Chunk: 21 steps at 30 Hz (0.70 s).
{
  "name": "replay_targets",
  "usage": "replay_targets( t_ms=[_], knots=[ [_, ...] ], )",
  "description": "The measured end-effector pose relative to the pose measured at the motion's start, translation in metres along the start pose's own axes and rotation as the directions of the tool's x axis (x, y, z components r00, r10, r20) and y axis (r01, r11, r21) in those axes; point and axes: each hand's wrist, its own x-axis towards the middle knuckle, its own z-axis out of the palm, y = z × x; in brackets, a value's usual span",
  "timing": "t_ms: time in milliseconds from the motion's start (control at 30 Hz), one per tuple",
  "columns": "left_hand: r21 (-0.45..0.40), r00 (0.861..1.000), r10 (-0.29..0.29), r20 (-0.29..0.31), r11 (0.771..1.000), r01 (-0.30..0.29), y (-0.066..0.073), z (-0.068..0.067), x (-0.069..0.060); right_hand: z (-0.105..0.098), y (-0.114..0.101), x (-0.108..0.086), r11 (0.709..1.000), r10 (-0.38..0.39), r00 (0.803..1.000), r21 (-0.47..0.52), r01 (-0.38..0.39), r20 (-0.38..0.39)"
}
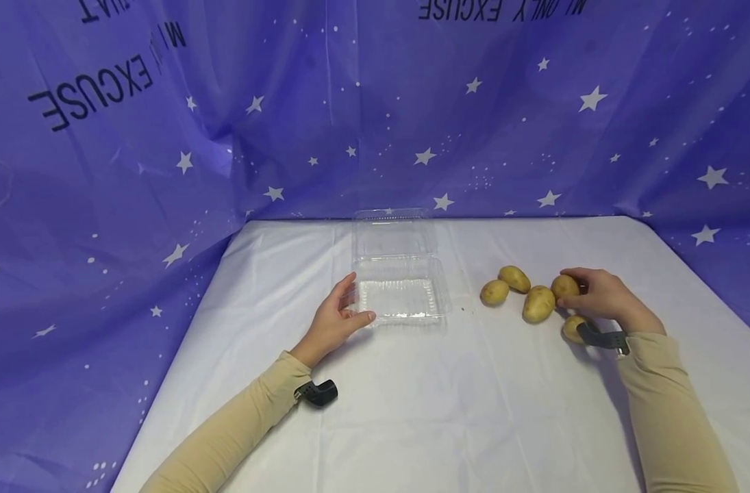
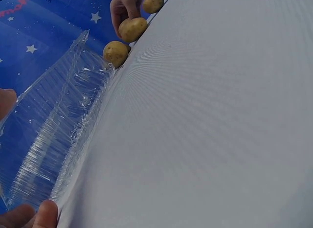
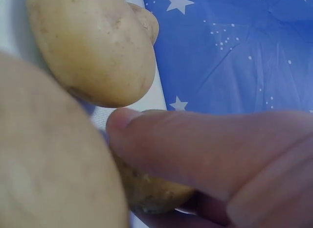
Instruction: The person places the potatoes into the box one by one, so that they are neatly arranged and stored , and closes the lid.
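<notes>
Right hand (image 1: 599,294) pinches small potato (image 1: 563,285) on right side of white worktop (image 1: 442,411). Best grip: firm, gentle. Left hand (image 1: 331,325) spread at left edge of clear box (image 1: 396,297); light touch best, thin ridged plastic may bend. Four more potatoes (image 1: 538,305) nearby: smooth, yellow-brown, round or egg-shaped.

Container (image 1: 405,298) sits on the table (image 1: 411,411), lid (image 1: 393,236) laid back behind it; left hand (image 1: 333,325) is at its left side; all 5 potatoes (image 1: 538,305) are on the table off to its right; 2 lie nearest it, 1 sits further right, then the last 2 are farthest from it, 1 of those in the right hand (image 1: 603,294); curtain (image 1: 375,137) hangs behind it, past the table edge.
</notes>
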Motion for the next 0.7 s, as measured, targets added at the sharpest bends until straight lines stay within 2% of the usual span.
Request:
replay_targets(
  t_ms=[400, 700],
  knots=[
    [0.005, 1.0, -0.008, 0.003, 1.0, 0.008, 0.001, -0.002, -0.002, -0.004, -0.005, 0.001, 0.999, -0.01, 1.0, 0.03, 0.011, -0.02],
    [0.003, 1.0, 0.004, 0.014, 1.0, -0.005, 0.002, -0.001, -0.002, -0.013, -0.031, 0.0, 0.996, -0.056, 0.995, 0.061, 0.061, -0.079]
  ],
)
